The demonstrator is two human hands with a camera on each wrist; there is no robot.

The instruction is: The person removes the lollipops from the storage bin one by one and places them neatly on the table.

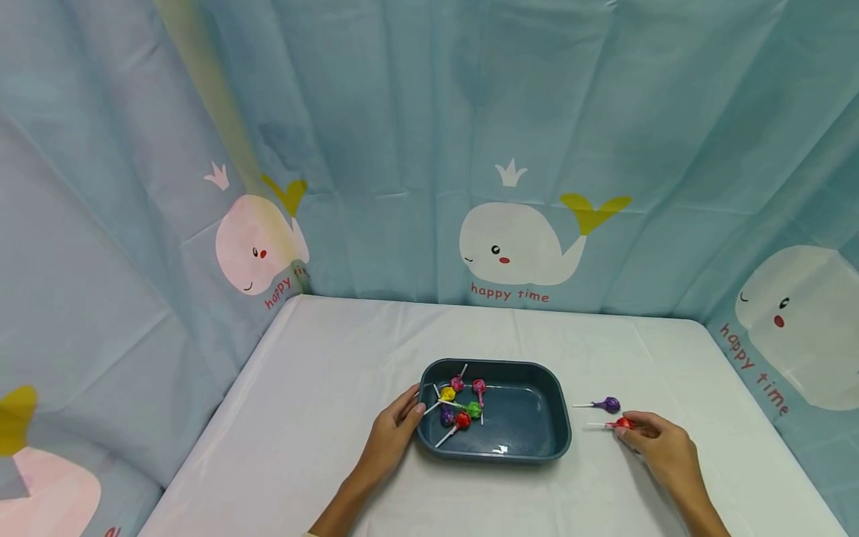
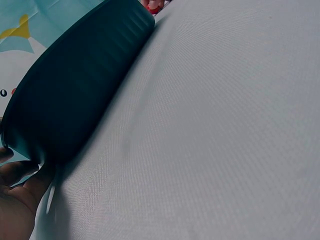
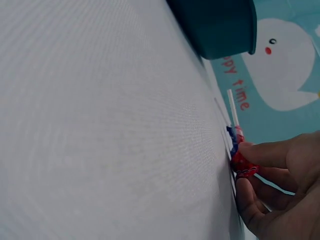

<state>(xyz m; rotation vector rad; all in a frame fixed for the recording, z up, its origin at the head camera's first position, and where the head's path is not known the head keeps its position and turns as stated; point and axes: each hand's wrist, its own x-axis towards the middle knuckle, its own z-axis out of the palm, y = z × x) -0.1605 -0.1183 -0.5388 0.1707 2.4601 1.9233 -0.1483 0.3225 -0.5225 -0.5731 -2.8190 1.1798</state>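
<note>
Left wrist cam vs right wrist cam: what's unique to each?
Only left wrist: the left hand holding one end of the tray.
Only right wrist: red "time" lettering, and a clear look at the right hand pinching a red lollipop.
Both: tray, white cloth, whale-print curtain; fingertips and something red just peek in atop the left view.

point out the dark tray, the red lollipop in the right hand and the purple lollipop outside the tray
Dark tray [image 1: 526, 419]: head view, bare floor
Held red lollipop [image 3: 243, 166]: right wrist view, wrapped head
Loose purple lollipop [image 1: 611, 405]: head view, wrapped head
</note>
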